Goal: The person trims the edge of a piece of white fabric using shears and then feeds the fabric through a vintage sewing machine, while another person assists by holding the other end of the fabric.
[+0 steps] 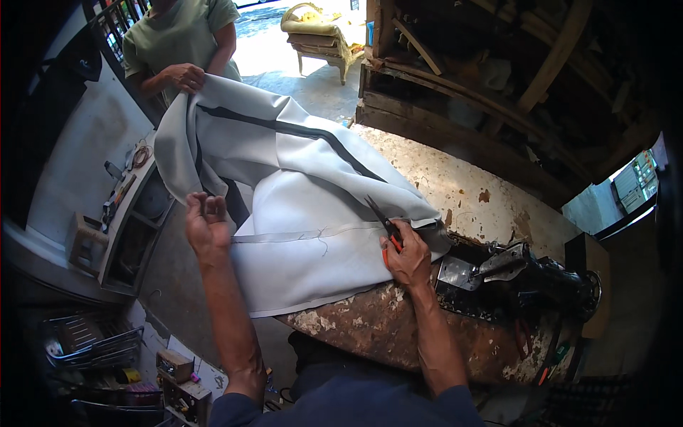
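Note:
A large pale grey sewn cover (313, 192) with a dark strip is draped over the worn table. Its seam crosses in front of me, with loose dark threads (322, 238) on it. My right hand (409, 257) is closed around orange-handled scissors (385, 224), their dark blades pointing away and to the left over the cloth. At the cover's left edge, my left hand (208, 226) has its palm up and fingers loosely apart; it appears to hold nothing. Across from me, another person's hand (183, 76) grips the far left corner, lifting it.
A black sewing machine (548, 288) lies on the table's right side (370, 324). Wooden shelving (455, 107) rises behind the table. Left is a small bench (131, 213) with tools; lower left, stacked metal frames (89, 345). A padded chair (316, 43) stands far back.

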The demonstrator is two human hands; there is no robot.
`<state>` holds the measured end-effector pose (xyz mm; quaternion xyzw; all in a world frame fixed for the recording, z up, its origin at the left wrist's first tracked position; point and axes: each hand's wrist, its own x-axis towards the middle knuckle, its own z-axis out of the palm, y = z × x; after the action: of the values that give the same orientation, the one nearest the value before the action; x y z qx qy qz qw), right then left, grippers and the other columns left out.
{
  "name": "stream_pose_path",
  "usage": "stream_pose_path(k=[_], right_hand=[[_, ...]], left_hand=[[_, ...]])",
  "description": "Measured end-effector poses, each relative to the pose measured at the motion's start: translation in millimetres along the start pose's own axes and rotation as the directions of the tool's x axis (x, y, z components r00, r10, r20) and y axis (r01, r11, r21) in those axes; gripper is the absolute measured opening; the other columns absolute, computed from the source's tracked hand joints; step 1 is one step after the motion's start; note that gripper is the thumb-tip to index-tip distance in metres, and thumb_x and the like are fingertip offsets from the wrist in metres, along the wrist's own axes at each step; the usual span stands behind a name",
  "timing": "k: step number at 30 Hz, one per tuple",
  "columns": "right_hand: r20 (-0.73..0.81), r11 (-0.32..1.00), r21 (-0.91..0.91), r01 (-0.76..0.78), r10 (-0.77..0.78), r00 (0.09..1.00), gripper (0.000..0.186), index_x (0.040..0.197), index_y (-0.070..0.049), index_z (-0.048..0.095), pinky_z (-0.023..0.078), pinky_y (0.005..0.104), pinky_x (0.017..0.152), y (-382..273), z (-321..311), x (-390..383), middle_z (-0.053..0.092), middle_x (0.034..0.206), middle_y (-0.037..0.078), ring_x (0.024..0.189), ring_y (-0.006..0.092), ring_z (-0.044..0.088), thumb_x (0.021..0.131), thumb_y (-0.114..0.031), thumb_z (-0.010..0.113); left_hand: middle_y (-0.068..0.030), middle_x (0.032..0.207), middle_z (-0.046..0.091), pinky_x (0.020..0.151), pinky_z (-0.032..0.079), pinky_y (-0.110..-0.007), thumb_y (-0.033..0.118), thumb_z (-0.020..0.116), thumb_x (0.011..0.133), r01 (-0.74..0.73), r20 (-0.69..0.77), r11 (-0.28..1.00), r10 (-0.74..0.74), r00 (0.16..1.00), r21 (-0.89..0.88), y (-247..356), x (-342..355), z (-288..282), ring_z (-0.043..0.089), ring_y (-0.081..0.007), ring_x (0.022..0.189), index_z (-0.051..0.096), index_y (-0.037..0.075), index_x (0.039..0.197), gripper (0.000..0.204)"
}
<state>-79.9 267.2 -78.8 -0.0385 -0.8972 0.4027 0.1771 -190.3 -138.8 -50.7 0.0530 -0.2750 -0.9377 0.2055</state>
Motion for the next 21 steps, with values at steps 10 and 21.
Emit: stream_pose_path(k=[10, 21], right_hand=[[0.017, 0.999, -0.037, -0.017, 0.017, 1.000, 0.042, 0.129, -0.006, 0.065, 0.057, 0.0473, 0.087, 6, 0, 0, 0.073, 0.112, 0.020, 0.098, 0.0412, 0.071, 0.090, -0.020, 0.076], [-0.020, 1.000, -0.016, 0.004, -0.004, 1.000, 0.043, 0.130, -0.010, 0.066, 0.056, 0.0471, 0.085, 13, -2, 5, 0.074, 0.103, 0.019, 0.094, 0.0400, 0.071, 0.089, -0.020, 0.077]], left_hand=[[-0.0129, 0.132, 0.066, 0.110, 0.045, -0.044, 0.005, 0.077, 0.088, -0.881, 0.725, -0.171, -0.511, 0.462, 0.440, -66, -114, 71, 0.057, -0.0341, 0.129, 0.075, 0.016, 0.124, 0.038], [-0.0138, 0.107, 0.071, 0.092, 0.053, -0.041, 0.017, 0.077, 0.095, -0.459, 0.506, -0.231, 0.534, 0.678, 0.858, -32, -58, 64, 0.067, -0.0320, 0.103, 0.072, 0.000, 0.117, 0.028]])
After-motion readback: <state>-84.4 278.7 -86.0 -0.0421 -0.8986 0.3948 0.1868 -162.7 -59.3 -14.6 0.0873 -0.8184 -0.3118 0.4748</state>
